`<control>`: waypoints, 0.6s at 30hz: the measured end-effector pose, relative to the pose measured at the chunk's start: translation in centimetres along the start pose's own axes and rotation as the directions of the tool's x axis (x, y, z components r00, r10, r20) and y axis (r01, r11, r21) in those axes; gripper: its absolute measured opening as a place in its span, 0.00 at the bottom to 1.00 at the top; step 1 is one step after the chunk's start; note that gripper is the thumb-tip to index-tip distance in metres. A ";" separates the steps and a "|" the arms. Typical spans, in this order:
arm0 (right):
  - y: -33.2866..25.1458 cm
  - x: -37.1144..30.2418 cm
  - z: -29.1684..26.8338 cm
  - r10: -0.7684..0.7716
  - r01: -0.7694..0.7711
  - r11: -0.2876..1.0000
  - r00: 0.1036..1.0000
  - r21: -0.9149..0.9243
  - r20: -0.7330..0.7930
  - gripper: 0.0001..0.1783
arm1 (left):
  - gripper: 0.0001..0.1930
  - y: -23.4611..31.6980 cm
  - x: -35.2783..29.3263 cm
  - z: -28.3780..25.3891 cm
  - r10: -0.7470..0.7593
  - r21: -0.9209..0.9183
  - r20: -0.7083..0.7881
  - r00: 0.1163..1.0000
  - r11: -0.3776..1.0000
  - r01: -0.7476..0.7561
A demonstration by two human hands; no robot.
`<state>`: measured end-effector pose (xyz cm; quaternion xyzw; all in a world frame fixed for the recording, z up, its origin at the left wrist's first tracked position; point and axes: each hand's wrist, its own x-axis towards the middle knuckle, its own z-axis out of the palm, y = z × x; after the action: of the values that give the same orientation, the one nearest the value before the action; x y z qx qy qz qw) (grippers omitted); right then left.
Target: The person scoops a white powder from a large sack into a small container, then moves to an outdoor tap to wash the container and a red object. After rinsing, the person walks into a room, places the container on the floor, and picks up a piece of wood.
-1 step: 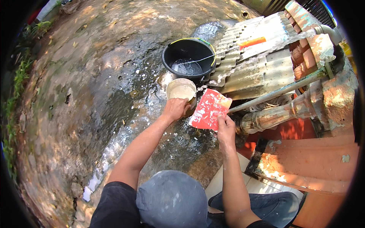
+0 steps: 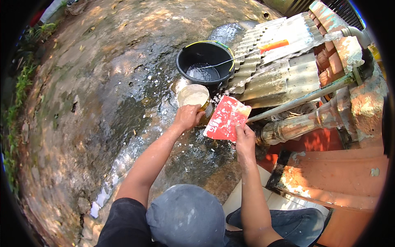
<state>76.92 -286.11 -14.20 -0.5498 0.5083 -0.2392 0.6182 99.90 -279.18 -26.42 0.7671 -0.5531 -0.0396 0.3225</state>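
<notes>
My left hand (image 2: 189, 117) is closed round the side of a small can (image 2: 192, 95) with a pale inside and a yellowish wall. The can tilts slightly over the wet ground, close in front of a black bucket (image 2: 205, 61). In my right hand (image 2: 244, 140) the lower right corner of a flat red sheet (image 2: 227, 119), smeared with white, is pinched between thumb and fingers. The sheet is held beside the can, apart from it. Inside the bucket is some liquid, and a thin metal rod of an orange-handled tool (image 2: 273, 45) reaches into it.
Corrugated grey sheets (image 2: 284, 74) lie to the right of the bucket, under the orange handle. A pale pipe (image 2: 304, 99) and an old peeling column (image 2: 292, 127) stretch across the right. White flakes dot the wet, rough ground (image 2: 123, 82). A terracotta-coloured ledge (image 2: 333, 173) stands at the lower right.
The can in my left hand has shifted a little to the left and tilted, showing more of its yellowish side. My right hand and the red sheet have barely moved.
</notes>
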 end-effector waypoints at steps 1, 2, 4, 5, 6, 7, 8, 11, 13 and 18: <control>-0.3 -0.2 -0.1 0.012 -0.012 1.000 1.000 -0.015 -0.027 0.16 | 0.17 -0.1 0.2 -1.0 -0.175 -0.070 0.102 0.979 0.981 0.183; -0.3 -0.2 0.0 -0.006 0.006 1.000 1.000 -0.013 -0.011 0.15 | 0.17 -1.4 0.1 -2.3 -0.261 -0.316 0.102 0.960 0.906 0.280; 0.1 0.0 -1.3 -0.041 0.041 0.999 0.999 -0.025 0.003 0.13 | 0.18 -1.8 -0.3 -3.5 -0.464 -0.806 0.359 0.810 0.283 0.519; -0.2 -0.2 0.2 0.017 -0.017 1.000 1.000 -0.015 -0.002 0.13 | 0.17 -4.4 -1.3 -4.0 -0.519 -0.844 0.285 0.806 0.262 0.467; 0.0 -0.1 0.6 0.016 -0.016 1.000 1.000 -0.010 0.026 0.14 | 0.16 -6.0 -1.7 -3.9 -0.559 -0.884 0.218 0.800 0.233 0.405; 0.2 0.0 0.8 0.016 -0.016 1.000 0.999 -0.005 0.051 0.15 | 0.16 -7.6 -1.9 -3.9 -0.610 -0.899 0.229 0.759 0.166 0.405; 0.4 0.2 0.3 0.015 -0.015 1.000 0.998 -0.013 0.060 0.16 | 0.18 -8.4 -1.9 -3.6 -0.677 -0.858 0.326 0.660 0.082 0.508; -0.5 0.3 1.1 0.080 -0.079 0.997 0.995 -0.016 0.060 0.14 | 0.21 -11.6 -1.8 -3.4 -0.696 -0.885 0.430 0.575 -0.198 0.421; -0.7 0.9 1.7 0.153 -0.143 0.984 0.983 -0.104 0.102 0.14 | 0.21 -14.1 -2.0 -4.7 -0.563 -0.788 0.608 0.559 -0.513 0.341; 2.0 4.2 -1.4 0.414 -0.376 0.900 0.896 -0.220 0.161 0.15 | 0.27 -12.2 -1.1 -7.6 -0.515 -0.661 0.750 0.415 -0.595 0.457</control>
<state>76.68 -289.71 -17.44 -0.5107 0.5634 -0.0027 0.6494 112.72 -272.60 -27.27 0.4155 0.2006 -0.5696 0.6802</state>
